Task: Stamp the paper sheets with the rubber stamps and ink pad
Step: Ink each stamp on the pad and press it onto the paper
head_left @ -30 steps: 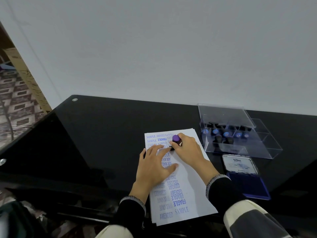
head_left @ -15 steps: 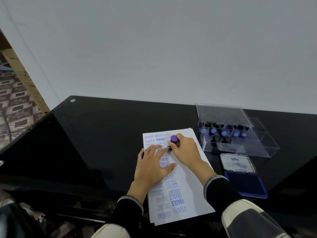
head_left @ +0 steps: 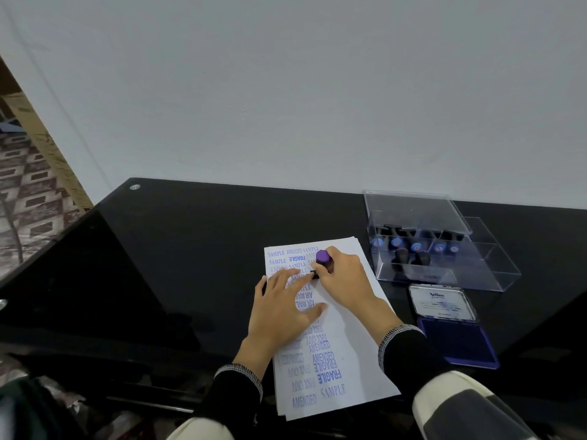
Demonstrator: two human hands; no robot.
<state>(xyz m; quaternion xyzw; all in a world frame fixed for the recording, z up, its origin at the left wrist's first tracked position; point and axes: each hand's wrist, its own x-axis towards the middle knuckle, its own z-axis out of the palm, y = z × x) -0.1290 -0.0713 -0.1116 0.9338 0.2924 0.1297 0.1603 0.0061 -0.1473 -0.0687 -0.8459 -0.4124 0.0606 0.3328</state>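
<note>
The right hand (head_left: 344, 281) grips a purple-topped stamp (head_left: 324, 261) pressed on the upper part of the paper (head_left: 352, 354), which the left hand (head_left: 282, 309) holds down with flat, spread fingers, the ink pad (head_left: 457, 339) lying open just right.

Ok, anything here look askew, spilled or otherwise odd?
Nothing spilled or damaged. The only oddity is on the top white paper sheet: its blue stamped words run at mixed angles, some upside down, some overlapping. The right hand holds the purple-topped rubber stamp on it, and the left hand lies flat.
</note>
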